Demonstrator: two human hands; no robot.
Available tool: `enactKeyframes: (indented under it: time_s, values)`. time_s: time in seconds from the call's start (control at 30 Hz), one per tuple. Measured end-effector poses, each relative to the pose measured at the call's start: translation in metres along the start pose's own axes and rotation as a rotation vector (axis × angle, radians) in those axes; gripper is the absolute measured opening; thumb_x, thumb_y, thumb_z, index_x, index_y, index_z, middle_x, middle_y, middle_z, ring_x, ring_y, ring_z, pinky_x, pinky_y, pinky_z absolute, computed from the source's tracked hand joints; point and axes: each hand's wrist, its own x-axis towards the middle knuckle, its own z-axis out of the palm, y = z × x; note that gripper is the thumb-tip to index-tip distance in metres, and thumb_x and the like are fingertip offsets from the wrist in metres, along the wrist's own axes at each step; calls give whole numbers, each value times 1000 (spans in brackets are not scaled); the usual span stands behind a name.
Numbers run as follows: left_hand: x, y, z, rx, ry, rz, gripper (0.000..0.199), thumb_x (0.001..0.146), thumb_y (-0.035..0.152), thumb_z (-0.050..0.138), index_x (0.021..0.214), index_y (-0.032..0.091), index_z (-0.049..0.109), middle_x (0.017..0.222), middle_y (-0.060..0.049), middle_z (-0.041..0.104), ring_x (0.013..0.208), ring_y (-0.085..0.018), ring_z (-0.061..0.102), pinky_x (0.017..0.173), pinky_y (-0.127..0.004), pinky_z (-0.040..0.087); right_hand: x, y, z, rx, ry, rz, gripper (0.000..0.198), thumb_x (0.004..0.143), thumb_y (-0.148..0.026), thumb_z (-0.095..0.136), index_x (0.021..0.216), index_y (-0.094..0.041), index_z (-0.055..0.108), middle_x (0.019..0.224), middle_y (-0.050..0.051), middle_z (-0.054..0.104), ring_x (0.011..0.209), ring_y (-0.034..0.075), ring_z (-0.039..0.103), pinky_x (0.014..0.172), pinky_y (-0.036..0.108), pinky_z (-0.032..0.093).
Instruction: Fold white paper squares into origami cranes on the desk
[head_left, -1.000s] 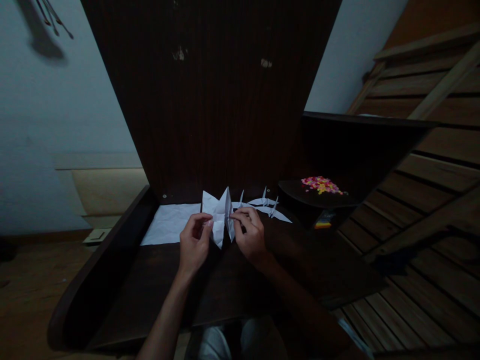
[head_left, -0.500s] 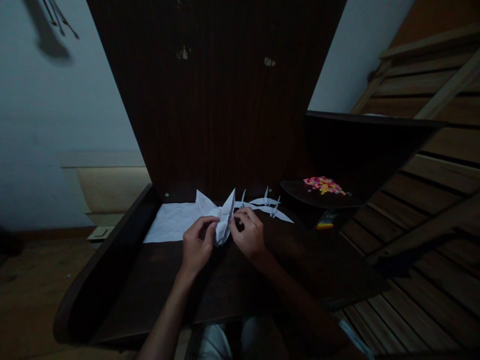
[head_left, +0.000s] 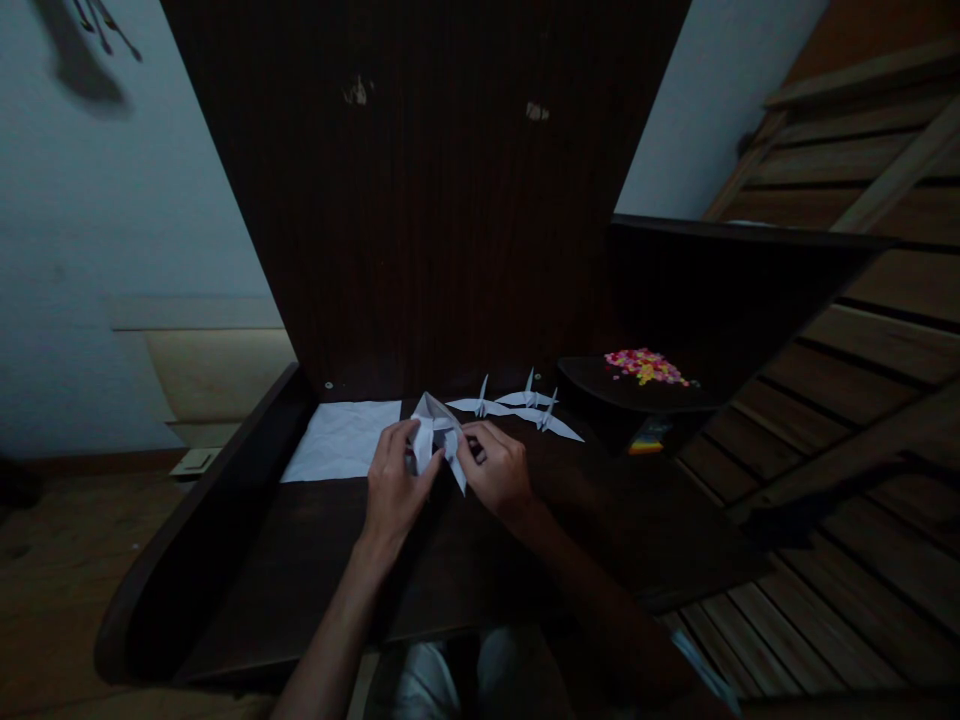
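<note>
Between my two hands is a partly folded piece of white origami paper (head_left: 433, 425), its peak pointing away from me and one point hanging down toward the desk. My left hand (head_left: 397, 470) grips its left side, thumb in front. On the right edge, my right hand (head_left: 495, 462) pinches the paper with curled fingers. Just beyond the right hand, several finished white paper cranes (head_left: 546, 420) rest on the desk with wings spread. To the left lie flat white paper sheets (head_left: 341, 440).
The dark wooden desk (head_left: 315, 570) has a raised left side panel (head_left: 187, 540) and a tall back board (head_left: 427, 250). A low shelf at right carries a pile of small pink and yellow pieces (head_left: 645, 366). Wooden slats (head_left: 885, 400) stand to the right.
The folded paper has been turned in my hands: its two upward points no longer stand up, and one now hangs downward. My left hand has spread around its side.
</note>
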Motion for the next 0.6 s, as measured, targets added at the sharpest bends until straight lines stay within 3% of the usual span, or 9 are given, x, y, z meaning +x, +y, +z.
enactKeyframes:
  time_s: [0.23, 0.37, 0.6]
  values:
    - [-2, -10, -1, 29, 39, 42, 28, 81, 19, 58, 109, 18, 63, 116, -12, 66, 108, -25, 62, 95, -42, 51, 10, 12, -6, 58, -69, 100, 10, 83, -21, 53, 75, -20, 60, 66, 1, 65, 57, 15, 62, 55, 24, 46]
    - [6, -17, -14, 46, 6, 46, 24, 84, 22, 55, 104, 19, 68, 106, -9, 72, 94, -23, 69, 87, -38, 55, 26, 26, -9, 170, -156, 148, 10, 85, -24, 52, 78, -20, 59, 69, 1, 66, 62, 14, 63, 59, 24, 47]
    - [27, -33, -52, -103, -61, -126, 25, 84, 38, 58, 95, 23, 74, 92, -3, 76, 81, -21, 71, 75, -31, 58, 62, 56, -6, 359, -304, 134, 10, 82, -26, 56, 79, -17, 60, 75, 1, 65, 71, 14, 61, 67, 26, 47]
